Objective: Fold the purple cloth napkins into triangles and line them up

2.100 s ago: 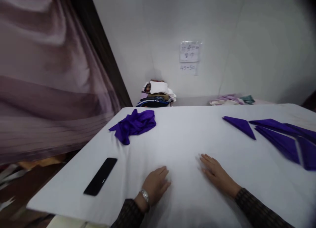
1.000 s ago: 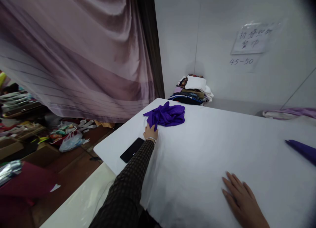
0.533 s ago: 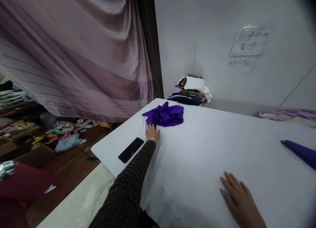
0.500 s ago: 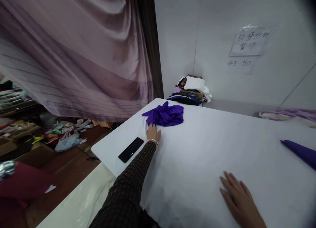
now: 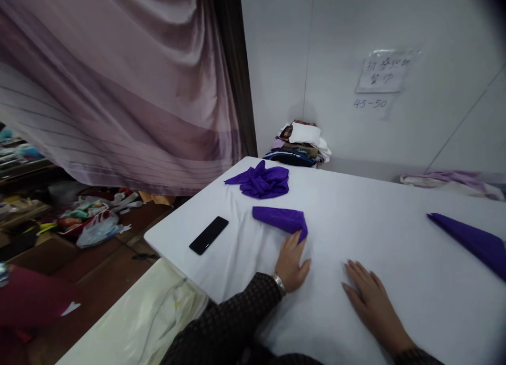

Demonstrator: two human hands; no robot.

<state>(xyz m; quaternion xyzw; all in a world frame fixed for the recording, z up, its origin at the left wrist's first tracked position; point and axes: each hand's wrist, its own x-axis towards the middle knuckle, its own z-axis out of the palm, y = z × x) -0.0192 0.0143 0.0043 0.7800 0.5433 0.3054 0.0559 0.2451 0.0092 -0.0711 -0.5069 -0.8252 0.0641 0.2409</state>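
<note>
A purple cloth (image 5: 281, 219) lies stretched across the white table (image 5: 356, 238) near the middle. My left hand (image 5: 291, 262) grips its near end and wears a watch at the wrist. A crumpled pile of purple cloths (image 5: 261, 180) sits behind it at the table's far left corner. My right hand (image 5: 366, 294) rests flat on the table with fingers spread, holding nothing. Folded purple cloths (image 5: 470, 239) lie at the right edge of view.
A black phone (image 5: 208, 235) lies near the table's left edge. A stack of folded clothes (image 5: 298, 144) sits by the wall behind the table, with more fabric (image 5: 450, 178) at the far right. A mauve curtain (image 5: 118, 86) hangs left; clutter covers the floor below.
My left hand has drawn back from the crumpled pile toward me, pulling one purple cloth out onto the middle of the table. My right hand stayed flat in place.
</note>
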